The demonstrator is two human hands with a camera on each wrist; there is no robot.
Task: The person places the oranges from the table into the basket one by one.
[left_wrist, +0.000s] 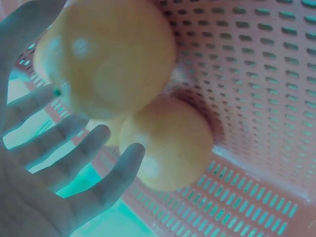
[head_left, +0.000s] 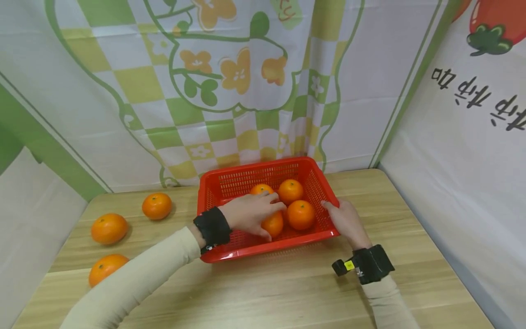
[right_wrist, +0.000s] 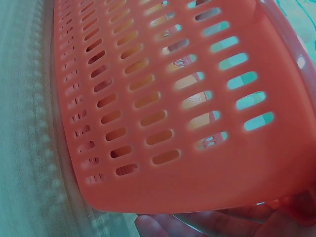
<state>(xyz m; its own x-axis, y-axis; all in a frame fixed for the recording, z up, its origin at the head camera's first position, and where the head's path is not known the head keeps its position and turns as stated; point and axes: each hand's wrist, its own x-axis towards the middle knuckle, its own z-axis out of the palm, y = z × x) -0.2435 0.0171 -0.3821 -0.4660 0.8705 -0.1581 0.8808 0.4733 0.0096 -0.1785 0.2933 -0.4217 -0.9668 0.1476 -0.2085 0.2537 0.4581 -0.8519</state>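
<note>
A red plastic basket (head_left: 267,249) with slotted walls stands on the table, several oranges inside. My left hand (head_left: 248,213) reaches over its left side, thumb and fingers spread about an orange (head_left: 273,225) near the front wall. In the left wrist view, that large orange (left_wrist: 121,54) lies between thumb and fingers, the fingertips right at its surface and a second orange (left_wrist: 170,148) beside it. Two more oranges sit to the right, one at the back (head_left: 291,191) and one in front (head_left: 301,214). My right hand (head_left: 347,221) grips the basket's right rim, thumb over the edge.
Three oranges lie on the wooden table (head_left: 263,292) to the left: one at the back (head_left: 157,206), one in the middle (head_left: 109,228), one in front (head_left: 106,268) partly behind the left sleeve. A patterned curtain (head_left: 230,132) hangs right behind the basket.
</note>
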